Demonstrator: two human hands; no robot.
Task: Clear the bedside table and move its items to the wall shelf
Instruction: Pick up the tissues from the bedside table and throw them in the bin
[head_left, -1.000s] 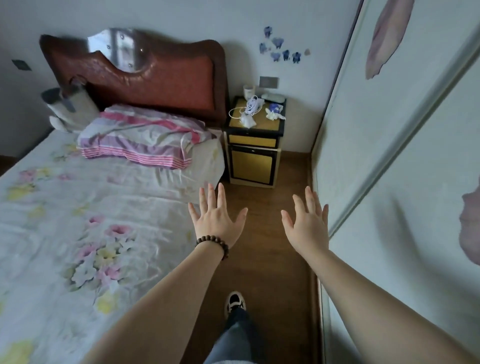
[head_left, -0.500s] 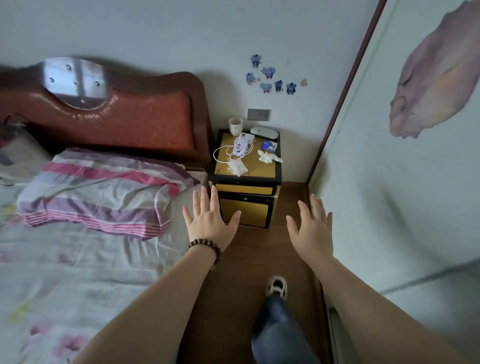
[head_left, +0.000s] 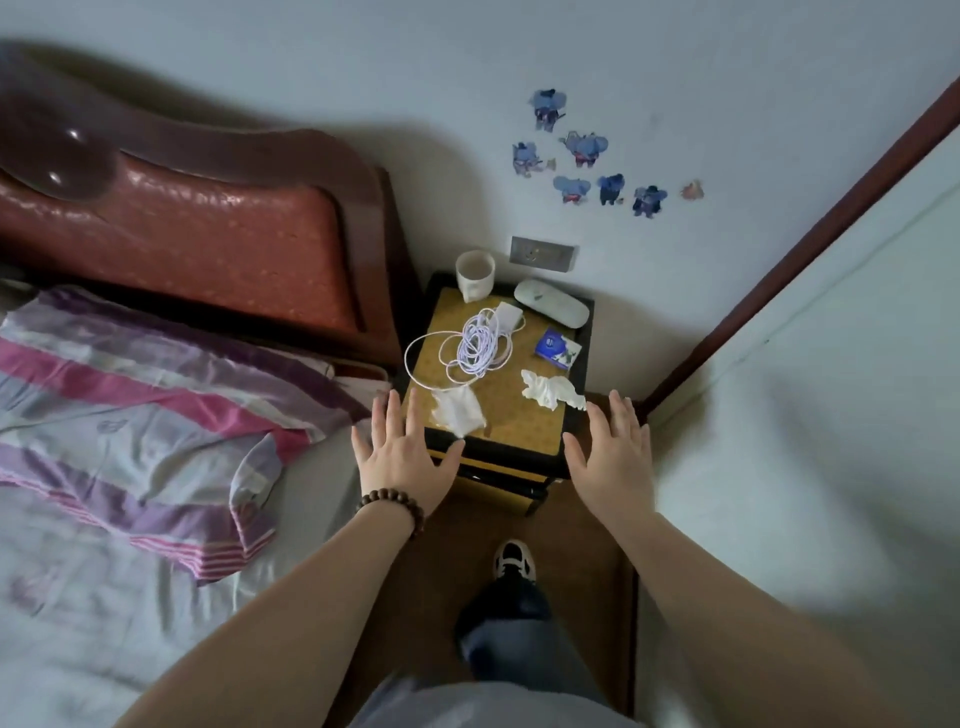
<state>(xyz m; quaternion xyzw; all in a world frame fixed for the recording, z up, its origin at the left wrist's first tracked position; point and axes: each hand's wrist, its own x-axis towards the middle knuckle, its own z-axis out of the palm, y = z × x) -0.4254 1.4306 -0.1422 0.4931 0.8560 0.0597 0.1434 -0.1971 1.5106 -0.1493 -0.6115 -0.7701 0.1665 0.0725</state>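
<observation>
The yellow-topped bedside table (head_left: 524, 415) stands in the corner between bed and wardrobe. On it are a white mug (head_left: 475, 274) at the back left, a white glasses case (head_left: 551, 309) at the back right, a coiled white charger cable (head_left: 475, 347), a small blue packet (head_left: 557, 348) and two crumpled tissues (head_left: 549, 391) (head_left: 457, 411). My left hand (head_left: 402, 457) hovers open at the table's front left corner. My right hand (head_left: 613, 452) hovers open at its front right corner. Neither touches anything. No wall shelf is in view.
The bed (head_left: 104, 571) with a striped pillow (head_left: 156, 415) and red headboard (head_left: 208, 228) lies to the left. A pale wardrobe door (head_left: 805, 415) closes the right side. A wall socket (head_left: 542, 253) sits behind the table. My shoe (head_left: 513, 558) is on the narrow wooden floor.
I have walked forward down the gap beside the bed, so the bedside table is now close under my outstretched open hands. Both hands stayed empty.
</observation>
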